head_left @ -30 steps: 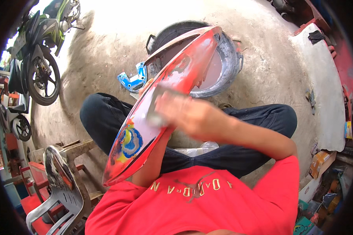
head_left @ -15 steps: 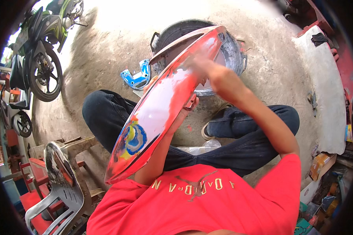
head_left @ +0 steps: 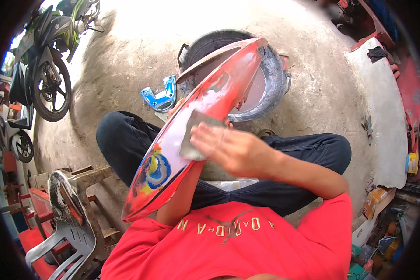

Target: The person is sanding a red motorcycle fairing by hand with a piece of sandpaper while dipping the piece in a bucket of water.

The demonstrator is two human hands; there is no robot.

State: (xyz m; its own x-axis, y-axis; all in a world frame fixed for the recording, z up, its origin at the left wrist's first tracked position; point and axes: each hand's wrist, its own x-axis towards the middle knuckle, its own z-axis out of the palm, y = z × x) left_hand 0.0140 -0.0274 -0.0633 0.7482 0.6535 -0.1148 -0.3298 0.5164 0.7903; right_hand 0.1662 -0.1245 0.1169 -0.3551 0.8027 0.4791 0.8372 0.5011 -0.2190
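A long curved motorcycle body panel, red with bare whitish patches and a multicoloured worn spot near its lower end, slants across my lap. My left hand grips it from below; some fingers curl over its left edge and the rest are hidden behind the panel. Under the fingers of my right hand a grey sheet of sandpaper is pressed flat against the middle of the panel. The panel's upper end reaches over a black basin of murky greyish water.
On the concrete floor left of the basin lies a blue and white plastic part. Motorcycles stand at the far left. A worn grey plastic chair is at the lower left. Boxes and clutter line the right side.
My right hand has swept down along the panel from near its upper end to its middle, with the sandpaper now in plain sight. The panel's upper end has dipped slightly.
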